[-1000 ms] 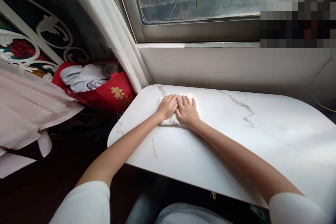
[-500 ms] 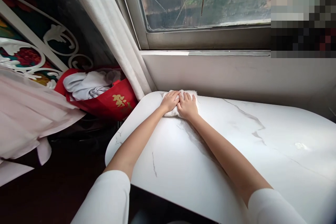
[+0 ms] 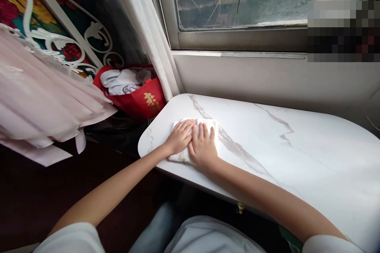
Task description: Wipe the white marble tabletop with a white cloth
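A folded white cloth [image 3: 181,157] lies flat on the white marble-patterned table [image 3: 311,138], near its left end. My left hand [image 3: 179,137] rests on the cloth's left side, palm down, with fingers stretched out. Beside it, my right hand [image 3: 204,145] presses flat on the right part of the cloth, its fingers spread forward. The two hands touch at the thumb side. Much of the cloth is hidden beneath them, and neither hand is wrapped around it.
A red bag [image 3: 133,101] stuffed with pale fabric stands left of the table, near a white curtain [image 3: 148,27]. Pink cloth [image 3: 47,95] hangs at the left by a white scrolled metal frame [image 3: 68,43]. A window [image 3: 252,0] is behind the table.
Both hands and the cloth have come back from the table's far edge toward me. The view has shifted, showing more of the near edge and my lap.
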A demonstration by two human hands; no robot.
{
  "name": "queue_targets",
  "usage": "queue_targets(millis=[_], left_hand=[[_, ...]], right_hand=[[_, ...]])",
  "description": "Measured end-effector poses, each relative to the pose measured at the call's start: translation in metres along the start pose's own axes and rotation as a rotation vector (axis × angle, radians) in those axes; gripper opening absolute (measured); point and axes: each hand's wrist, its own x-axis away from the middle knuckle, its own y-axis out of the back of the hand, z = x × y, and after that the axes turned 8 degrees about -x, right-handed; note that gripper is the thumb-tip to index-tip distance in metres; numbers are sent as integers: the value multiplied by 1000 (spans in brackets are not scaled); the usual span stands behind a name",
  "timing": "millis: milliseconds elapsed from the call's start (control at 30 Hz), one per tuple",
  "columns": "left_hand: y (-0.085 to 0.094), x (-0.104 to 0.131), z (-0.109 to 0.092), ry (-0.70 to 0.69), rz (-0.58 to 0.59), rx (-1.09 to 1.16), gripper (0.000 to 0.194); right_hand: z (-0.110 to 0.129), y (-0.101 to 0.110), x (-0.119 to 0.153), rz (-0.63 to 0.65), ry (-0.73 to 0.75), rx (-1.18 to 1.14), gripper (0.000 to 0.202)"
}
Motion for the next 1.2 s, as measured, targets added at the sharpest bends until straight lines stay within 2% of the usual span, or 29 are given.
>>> queue_targets(millis=[133, 233, 333, 433, 600, 833, 1000, 1200], left_hand=[[16, 45, 6, 35, 23, -14, 49], [25, 68, 15, 65, 29, -18, 50], [28, 79, 26, 82, 12, -12, 50], [28, 74, 41, 96, -6, -2, 50], [25, 35, 73, 103, 15, -3, 49], [10, -61, 108, 89, -7, 30, 44], [-5, -121, 126, 61, -15, 39, 41], [-13, -162, 141, 40, -44, 57, 40]], right_hand=[[35, 0, 15, 39, 73, -77, 62], [54, -3, 18, 46, 126, -128, 63], [65, -8, 15, 26, 168, -154, 64], [67, -14, 2, 0, 177, -158, 63], [58, -26, -42, -42, 131, -171, 61], [13, -37, -120, -90, 20, -174, 59], [-18, -39, -163, -94, -76, -162, 56], [-36, -41, -193, -101, -131, -163, 54]])
